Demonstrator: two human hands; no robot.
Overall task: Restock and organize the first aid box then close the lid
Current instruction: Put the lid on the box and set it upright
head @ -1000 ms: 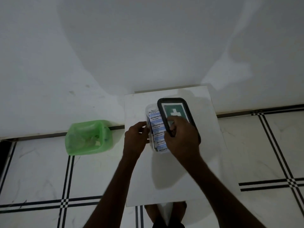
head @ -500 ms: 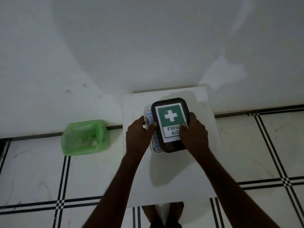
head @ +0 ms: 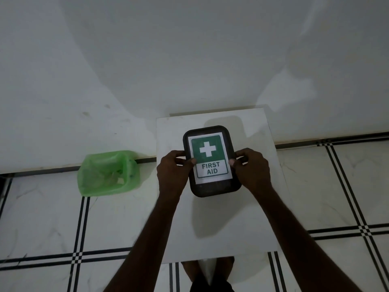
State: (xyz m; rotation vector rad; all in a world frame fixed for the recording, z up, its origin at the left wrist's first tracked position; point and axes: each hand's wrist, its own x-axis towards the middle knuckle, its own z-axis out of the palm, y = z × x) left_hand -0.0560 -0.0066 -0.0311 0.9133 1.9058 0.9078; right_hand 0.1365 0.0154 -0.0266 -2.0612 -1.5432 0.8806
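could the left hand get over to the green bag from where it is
Probably yes: the green bag lies on the floor to the left of the table, nothing between it and the left hand, which now grips the lid.

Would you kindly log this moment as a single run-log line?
stage: closing lid | lid: on box, label up | left hand: gripping lid's left edge | right hand: gripping right edge | green bag: on floor, left

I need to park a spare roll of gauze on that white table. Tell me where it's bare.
The white square table is bare from the dark first aid box lid to its near edge, and in strips behind and beside it. The middle is crowded: left hand and right hand grip the lid.
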